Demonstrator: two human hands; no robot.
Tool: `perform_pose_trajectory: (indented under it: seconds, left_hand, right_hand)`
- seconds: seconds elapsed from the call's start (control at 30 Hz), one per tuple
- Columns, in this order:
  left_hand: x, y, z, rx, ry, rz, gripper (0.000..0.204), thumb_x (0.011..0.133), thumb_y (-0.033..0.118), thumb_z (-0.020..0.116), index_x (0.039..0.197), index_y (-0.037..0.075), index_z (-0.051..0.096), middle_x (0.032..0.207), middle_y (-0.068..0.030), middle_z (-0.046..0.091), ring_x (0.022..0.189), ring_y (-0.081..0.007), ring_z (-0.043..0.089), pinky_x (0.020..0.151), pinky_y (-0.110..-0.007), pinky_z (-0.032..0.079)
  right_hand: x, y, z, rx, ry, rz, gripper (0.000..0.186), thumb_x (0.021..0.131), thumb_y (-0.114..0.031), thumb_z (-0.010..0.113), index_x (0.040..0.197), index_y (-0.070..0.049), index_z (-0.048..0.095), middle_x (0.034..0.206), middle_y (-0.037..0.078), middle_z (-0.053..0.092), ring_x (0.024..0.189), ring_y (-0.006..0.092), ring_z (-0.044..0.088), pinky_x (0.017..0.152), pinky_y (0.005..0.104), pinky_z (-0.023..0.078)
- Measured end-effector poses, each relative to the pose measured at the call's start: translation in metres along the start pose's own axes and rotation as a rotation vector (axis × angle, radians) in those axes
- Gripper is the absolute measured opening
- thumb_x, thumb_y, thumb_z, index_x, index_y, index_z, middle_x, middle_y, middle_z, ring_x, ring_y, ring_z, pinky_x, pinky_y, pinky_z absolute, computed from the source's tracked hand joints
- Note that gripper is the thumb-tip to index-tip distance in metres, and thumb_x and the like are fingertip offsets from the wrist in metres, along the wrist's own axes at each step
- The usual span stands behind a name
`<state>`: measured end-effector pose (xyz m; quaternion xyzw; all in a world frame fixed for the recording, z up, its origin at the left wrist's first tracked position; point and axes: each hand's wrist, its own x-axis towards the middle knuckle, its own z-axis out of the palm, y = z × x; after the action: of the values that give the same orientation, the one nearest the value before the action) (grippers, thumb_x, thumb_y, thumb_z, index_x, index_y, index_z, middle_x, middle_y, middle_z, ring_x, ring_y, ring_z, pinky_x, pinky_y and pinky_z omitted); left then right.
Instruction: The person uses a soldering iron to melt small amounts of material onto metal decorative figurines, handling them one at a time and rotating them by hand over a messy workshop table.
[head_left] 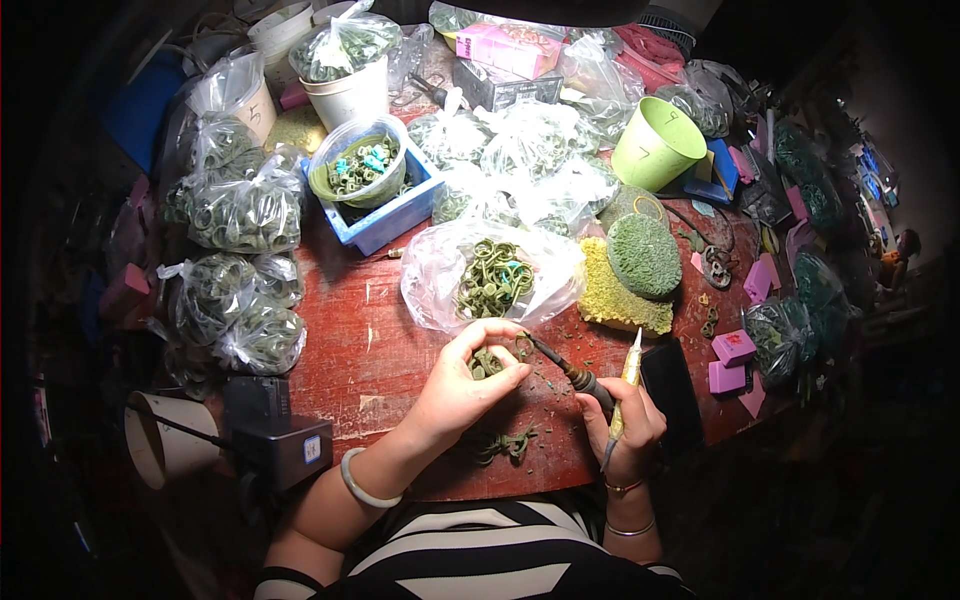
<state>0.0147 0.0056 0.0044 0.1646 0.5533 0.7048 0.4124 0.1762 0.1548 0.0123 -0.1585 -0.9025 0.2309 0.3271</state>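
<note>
My left hand (470, 385) pinches small olive-green ring-like pieces (488, 362), its fingertips beside the dark tip of a soldering-iron-like tool (575, 374). My right hand (625, 435) grips that tool's handle together with a yellow pen-like tool (630, 375) pointing away from me. Loose green pieces (500, 445) lie below my hands on the red worn tabletop (350, 340). Just beyond my hands an open clear bag (430, 290) holds green rings with a few turquoise bits. A yellow sponge pad (625, 310) and an oval green pad (643, 255) lie to its right.
Bags of green pieces (245, 210), a blue tray (365, 230) with a tub and a green bucket (655, 145) crowd the back and left. Pink blocks (733, 348), a black flat object (675, 395) and cords lie right; a dark box (280, 445) stands lower left. A person (890, 265) is far right.
</note>
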Motion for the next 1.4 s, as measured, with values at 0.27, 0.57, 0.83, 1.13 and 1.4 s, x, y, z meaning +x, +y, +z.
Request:
perform_pose_trajectory:
  seconds: [0.27, 0.57, 0.83, 1.13, 1.4]
  left_hand:
    - [-0.0003, 0.0013, 0.0011, 0.012, -0.002, 0.010, 0.041, 0.087, 0.003, 0.073, 0.125, 0.007, 0.058, 0.083, 0.0068, 0.059, 0.057, 0.0024, 0.044, 0.048, -0.015, 0.029]
    - [0.0001, -0.0015, -0.0002, 0.024, -0.009, 0.027, 0.043, 0.086, 0.002, 0.074, 0.125, 0.006, 0.057, 0.082, 0.0072, 0.059, 0.060, 0.0022, 0.044, 0.052, -0.014, 0.031]
    - [0.0009, -0.0023, 0.0003, 0.073, 0.014, 0.039, 0.045, 0.084, 0.003, 0.077, 0.125, 0.005, 0.059, 0.083, 0.0065, 0.056, 0.067, 0.0005, 0.047, 0.058, -0.015, 0.035]
    - [0.0013, -0.0033, 0.0003, 0.107, 0.008, 0.080, 0.046, 0.083, 0.002, 0.076, 0.126, 0.005, 0.059, 0.085, 0.0048, 0.055, 0.073, -0.0007, 0.050, 0.064, -0.015, 0.039]
    - [0.0018, -0.0042, 0.0003, 0.097, -0.004, 0.097, 0.045, 0.084, 0.002, 0.075, 0.126, 0.004, 0.059, 0.086, 0.0040, 0.055, 0.074, -0.0014, 0.052, 0.066, -0.016, 0.042]
  right_hand:
    - [-0.0036, -0.0032, -0.0025, 0.033, 0.078, 0.025, 0.026, 0.086, -0.021, 0.079, 0.095, 0.000, 0.065, 0.078, 0.013, 0.065, 0.064, 0.0260, 0.063, 0.058, 0.0324, 0.049]
    - [-0.0047, 0.0000, -0.0015, 0.008, 0.053, 0.012, 0.028, 0.082, -0.019, 0.082, 0.097, -0.001, 0.066, 0.079, 0.011, 0.066, 0.063, 0.0289, 0.065, 0.055, 0.0347, 0.052]
    - [-0.0023, -0.0024, -0.0012, 0.028, 0.021, 0.031, 0.024, 0.083, -0.014, 0.080, 0.095, -0.001, 0.064, 0.076, 0.013, 0.064, 0.063, 0.0269, 0.063, 0.057, 0.0327, 0.049]
    - [0.0000, -0.0042, -0.0016, 0.051, 0.005, 0.027, 0.023, 0.082, -0.013, 0.081, 0.093, -0.001, 0.064, 0.076, 0.013, 0.065, 0.063, 0.0275, 0.064, 0.058, 0.0332, 0.050]
    - [0.0010, -0.0033, -0.0005, 0.054, -0.005, 0.015, 0.023, 0.082, -0.012, 0.080, 0.093, -0.001, 0.064, 0.077, 0.013, 0.066, 0.063, 0.0279, 0.064, 0.058, 0.0332, 0.050]
